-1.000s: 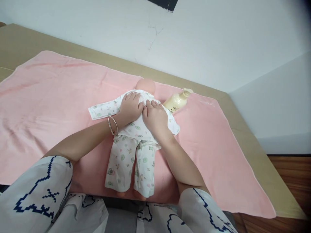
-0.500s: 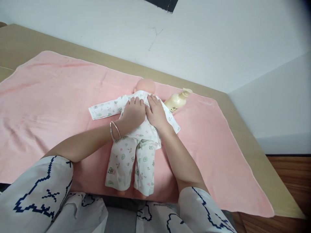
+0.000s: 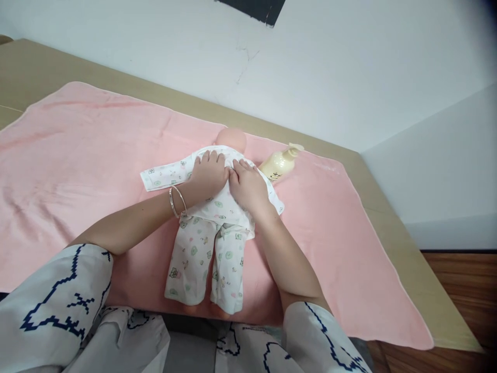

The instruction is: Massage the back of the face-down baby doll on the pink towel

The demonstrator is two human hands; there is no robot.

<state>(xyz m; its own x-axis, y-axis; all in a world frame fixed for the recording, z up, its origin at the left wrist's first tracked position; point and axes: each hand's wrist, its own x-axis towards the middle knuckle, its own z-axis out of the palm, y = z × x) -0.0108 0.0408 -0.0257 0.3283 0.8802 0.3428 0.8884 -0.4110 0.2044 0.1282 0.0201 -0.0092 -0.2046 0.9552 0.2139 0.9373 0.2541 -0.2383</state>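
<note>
A baby doll (image 3: 231, 139) lies stretched out with its head away from me, and no facial features show. It wears a white patterned pajama top (image 3: 217, 211) and matching pants (image 3: 191, 261). My left hand (image 3: 208, 175) rests on the left part of the upper torso, fingers extended over the cloth. Beside it my right hand (image 3: 248, 187) lies on the right part, fingers slightly bent, and the two thumbs are close together near the middle. One sleeve reaches out to the left; the other is partly hidden behind my right hand.
A pale yellow pump bottle (image 3: 278, 165) lies tilted just right of the doll's shoulder. Under everything is a pink blanket (image 3: 97, 155) on a wooden table (image 3: 388, 228). A white wall (image 3: 318, 67) stands along the far edge, with dark wooden flooring (image 3: 458, 280) at lower right.
My left hand has shifted slightly left and up over the pajama top. The right hand's fingers have drawn back a little toward me. The view has moved slightly.
</note>
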